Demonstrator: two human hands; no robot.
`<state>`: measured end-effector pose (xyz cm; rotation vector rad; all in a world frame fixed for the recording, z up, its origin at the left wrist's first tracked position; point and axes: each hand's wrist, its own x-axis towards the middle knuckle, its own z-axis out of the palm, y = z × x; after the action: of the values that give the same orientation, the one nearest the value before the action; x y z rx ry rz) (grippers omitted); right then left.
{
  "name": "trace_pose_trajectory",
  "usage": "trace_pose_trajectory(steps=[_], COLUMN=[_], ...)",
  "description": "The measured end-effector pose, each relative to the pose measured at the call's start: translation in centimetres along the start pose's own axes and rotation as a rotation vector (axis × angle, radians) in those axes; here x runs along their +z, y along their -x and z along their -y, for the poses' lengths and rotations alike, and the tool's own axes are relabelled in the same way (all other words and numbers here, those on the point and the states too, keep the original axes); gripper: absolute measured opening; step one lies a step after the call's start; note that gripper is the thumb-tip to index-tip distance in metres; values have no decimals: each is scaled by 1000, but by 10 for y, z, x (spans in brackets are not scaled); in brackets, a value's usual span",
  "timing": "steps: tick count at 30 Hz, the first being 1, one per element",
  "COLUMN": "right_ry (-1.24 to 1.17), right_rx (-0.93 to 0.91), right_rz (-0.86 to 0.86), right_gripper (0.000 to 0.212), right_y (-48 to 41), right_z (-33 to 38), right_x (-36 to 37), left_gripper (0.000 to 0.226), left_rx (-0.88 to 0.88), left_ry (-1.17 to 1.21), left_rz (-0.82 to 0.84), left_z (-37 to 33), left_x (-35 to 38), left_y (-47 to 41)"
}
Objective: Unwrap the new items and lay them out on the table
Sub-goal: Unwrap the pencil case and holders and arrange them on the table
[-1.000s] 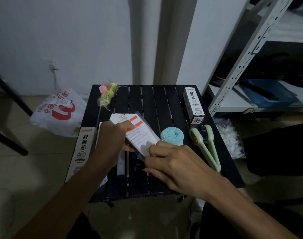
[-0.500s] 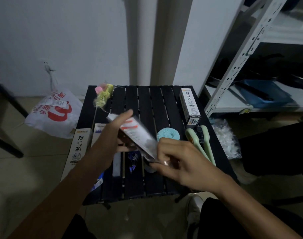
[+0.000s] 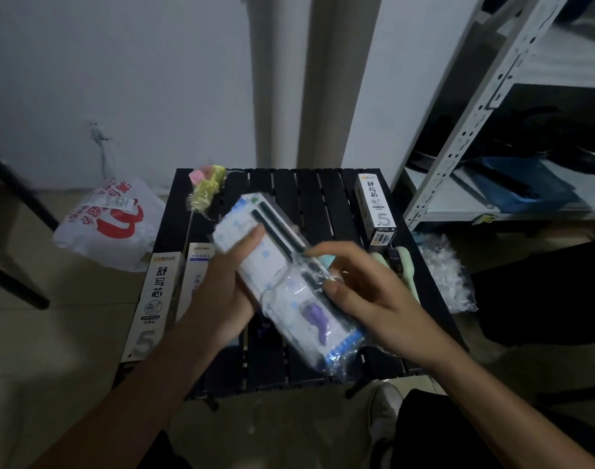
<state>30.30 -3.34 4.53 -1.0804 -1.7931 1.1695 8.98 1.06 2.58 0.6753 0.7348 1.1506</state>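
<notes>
I hold a clear-plastic pen pack [image 3: 282, 282] above the black slatted table [image 3: 326, 194]. Its front faces up, showing two dark pens and a purple figure on a blue and white card. My left hand [image 3: 225, 282] grips its left edge from underneath, thumb on top. My right hand [image 3: 367, 286] pinches the wrap on its right edge. On the table lie two tall white refill boxes [image 3: 155, 299] [image 3: 375, 208], a further white box [image 3: 196, 269], a wrapped pink and yellow item on a stick [image 3: 206, 187] and a pale green tool [image 3: 402, 265].
A white and red plastic bag [image 3: 106, 225] lies on the floor to the left. Crumpled clear wrap [image 3: 446, 272] lies on the floor at the right. A metal shelf rack [image 3: 485, 106] stands beyond it. My shoe [image 3: 385, 411] is under the table's near edge.
The pack has been flipped from its red and white back to its front with the pens. It now sits higher and more tilted. My right hand shifted to its right edge.
</notes>
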Motion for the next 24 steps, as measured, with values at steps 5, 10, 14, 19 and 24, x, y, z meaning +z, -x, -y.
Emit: trace_pose_trajectory(steps=[5, 10, 14, 19, 24], right_ry=[506, 607, 620, 605, 573], right_rx=[-40, -194, -350, -450, -462], right_rz=[-25, -129, -170, -107, -65], right_gripper=[52, 33, 21, 13, 20], right_y=[-2, -3, -6, -5, -2], right_z=[-10, -18, -13, -15, -2], right_x=[9, 11, 11, 13, 16], left_gripper=[29, 31, 21, 31, 38], left_rx=[3, 6, 12, 32, 59], left_ry=[-71, -113, -160, -74, 14], left_rz=[-37, -135, -206, -396, -486], left_z=[9, 8, 8, -11, -24], left_x=[12, 14, 15, -9, -22], left_y=[5, 5, 5, -12, -21])
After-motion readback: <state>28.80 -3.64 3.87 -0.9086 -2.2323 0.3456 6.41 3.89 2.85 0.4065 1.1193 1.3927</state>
